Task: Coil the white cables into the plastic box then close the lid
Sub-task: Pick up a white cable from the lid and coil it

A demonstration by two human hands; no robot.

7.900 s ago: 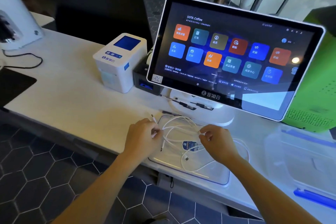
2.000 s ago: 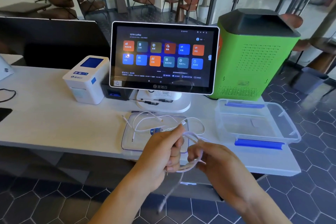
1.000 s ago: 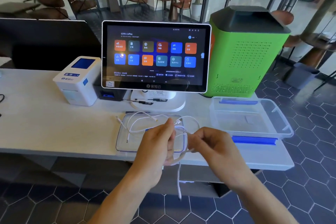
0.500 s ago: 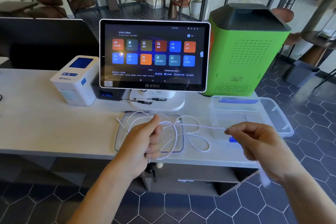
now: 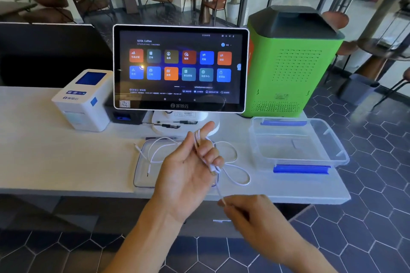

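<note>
My left hand (image 5: 186,170) is raised palm up over the clear lid (image 5: 142,178), with a white cable (image 5: 197,139) looped around its fingers. The same cable runs down to my right hand (image 5: 253,215), which pinches it below the table's front edge. More white cables (image 5: 158,150) lie loose on the lid, and one loop (image 5: 240,176) spills onto the table to its right. The clear plastic box (image 5: 342,157) with blue clips stands open at the right, with no cable inside.
A touchscreen terminal (image 5: 179,68) stands right behind the lid. A white label printer (image 5: 84,99) is at the left and a green machine (image 5: 288,62) behind the box. A dark screen (image 5: 44,55) fills the back left. The table's right end lies just past the box.
My right hand has swung from far right, where it held the cable taut, down under my left hand. My left hand has turned palm up with more cable wrapped on its fingers.
</note>
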